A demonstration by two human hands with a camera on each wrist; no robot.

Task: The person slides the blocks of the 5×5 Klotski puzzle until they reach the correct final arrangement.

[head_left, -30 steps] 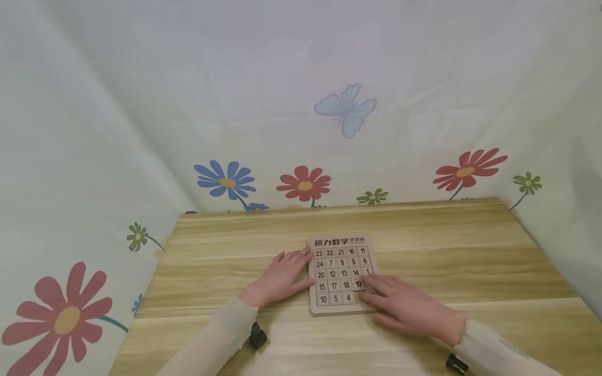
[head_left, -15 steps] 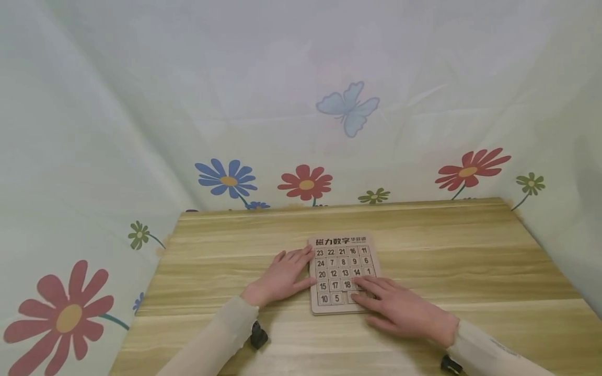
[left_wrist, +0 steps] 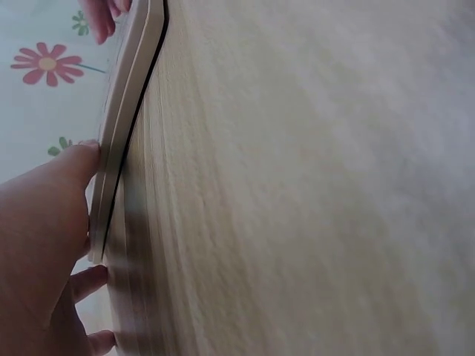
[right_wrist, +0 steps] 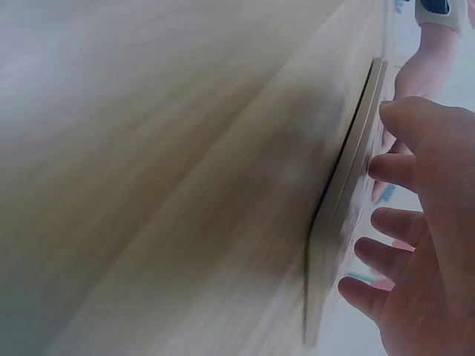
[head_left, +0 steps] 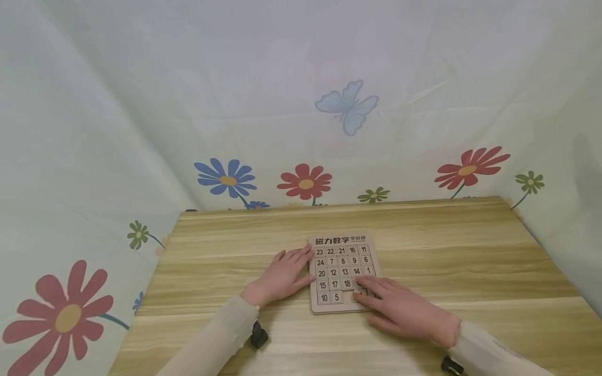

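Beige sliding-number board (head_left: 335,308) flat on a wood-grain table (head_left: 235,250), between two bare hands. The left hand (head_left: 282,279) lies along the board's left edge, fingers spread, thumb against the rim, pinching nothing. The right hand (head_left: 409,313) reaches over the lower right part, fingers apart and extended; a fingertip (right_wrist: 373,167) meets the board's face, and no pinch is visible. In the bottom row a gap (head_left: 348,296) separates tile 5 (head_left: 336,297) from a partly covered tile (head_left: 359,301), whose number cannot be read with certainty.

Possible faults: (a) The board may skid if a tile is pushed rightward or toward the person, since the left hand appears to brace chiefly against leftward force. (b) Tile 18 (head_left: 347,284), directly above the gap, may slip down into it if brushed by a neighbouring finger. (c) A wrong tile may be moved, because the right hand hides several numbers. (d) A tile pressed off-centre may skew and bind against its neighbours.
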